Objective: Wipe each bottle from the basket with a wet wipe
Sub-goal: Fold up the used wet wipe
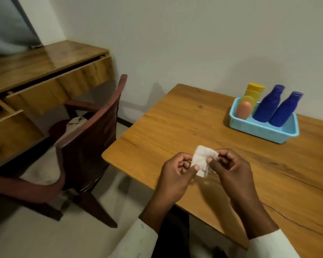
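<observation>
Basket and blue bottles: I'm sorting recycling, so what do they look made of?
The basket looks like light blue moulded plastic, with perforated lattice walls. Both blue bottles look like opaque plastic with a smooth, slightly glossy sheen, though that is only a guess from their look.

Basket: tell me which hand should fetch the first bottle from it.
Right, probably. The basket with its bottles stands at the table's far right, on the right hand's side. Both hands pinch the wipe, so the left hand can keep it while the right lets go.
</observation>
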